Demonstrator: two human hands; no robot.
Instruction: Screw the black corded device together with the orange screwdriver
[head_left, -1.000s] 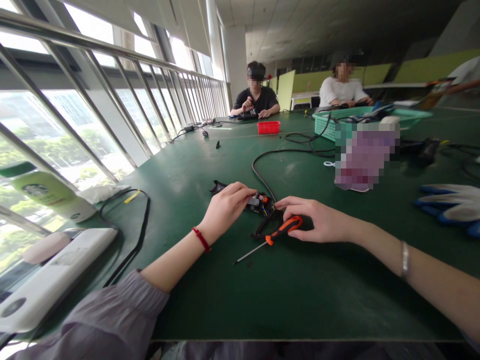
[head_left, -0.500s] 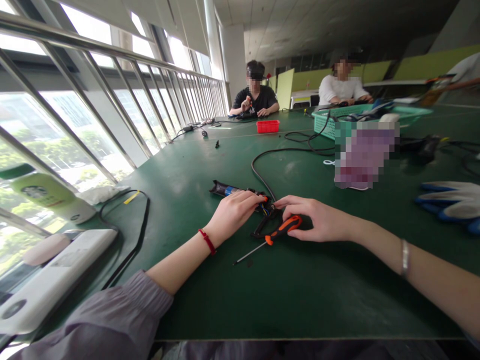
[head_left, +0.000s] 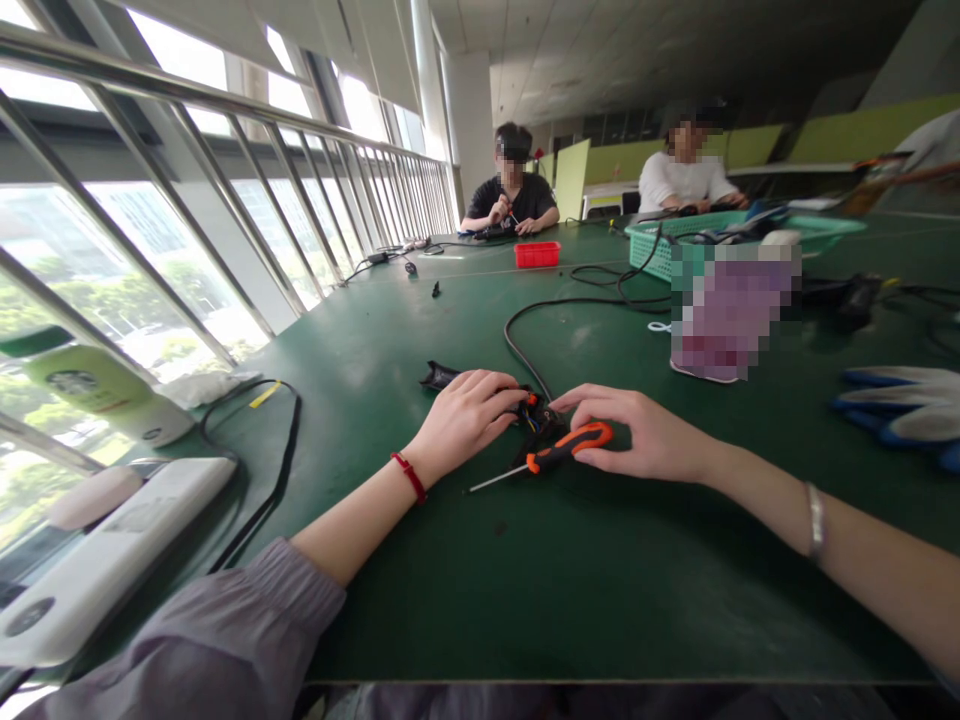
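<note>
A black corded device (head_left: 439, 376) lies on the green table (head_left: 600, 580), with coloured wires and a small orange-red part exposed near its cord end. Over its middle, my left hand (head_left: 472, 412) is closed, fingers curled onto the body and covering much of it. My right hand (head_left: 649, 430) holds an orange-and-black screwdriver (head_left: 562, 449) loosely by the handle, between thumb and fingers. The screwdriver's shaft points left and toward me, away from the device. The right index fingertip is at the device's cord end; whether it pinches a wire there I cannot tell.
A black cord (head_left: 517, 345) runs from the device toward a green basket (head_left: 652, 250). Right of it are a blurred purple object (head_left: 731, 315) and gloves (head_left: 900, 400). A red tray (head_left: 537, 255) stands farther back. Leftward are a bottle (head_left: 105, 390) and a white case (head_left: 120, 560). People sit across.
The screwdriver has risen slightly and swung flatter, its handle shifting a little right with my right hand. My left hand has slid slightly, covering more of the device's blue section.
</note>
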